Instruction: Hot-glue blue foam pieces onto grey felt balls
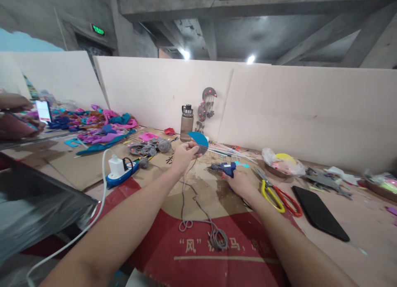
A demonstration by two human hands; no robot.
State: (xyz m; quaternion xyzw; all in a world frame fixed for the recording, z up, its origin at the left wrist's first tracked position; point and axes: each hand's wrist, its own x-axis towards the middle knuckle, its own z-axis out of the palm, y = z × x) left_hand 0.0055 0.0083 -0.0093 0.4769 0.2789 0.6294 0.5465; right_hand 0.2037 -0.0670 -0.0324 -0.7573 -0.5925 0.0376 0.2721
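Note:
My left hand (pixel 183 155) is closed on a flat round disc (pixel 199 138), pinching it by its lower left edge. The disc's upper part is bright blue and its lower part dark grey. Grey yarn (pixel 218 239) trails below that hand and ends in a loose coil on the red part of the cardboard (pixel 201 208). To the right, my right hand (pixel 238 182) is wrapped round a dark blue glue gun (pixel 228 168), its nozzle pointing left over the cardboard. The nozzle area is partly lost against grey fibres.
Scissors (pixel 273 192) and a black phone (pixel 319 212) lie to the right. A bottle (pixel 186 123) stands behind the disc near a hanging grey moon ornament (pixel 209 93). Left are a power strip (pixel 122 176), grey yarn pieces (pixel 149 146), fabric scraps (pixel 105 134) and another person's hand (pixel 18 101).

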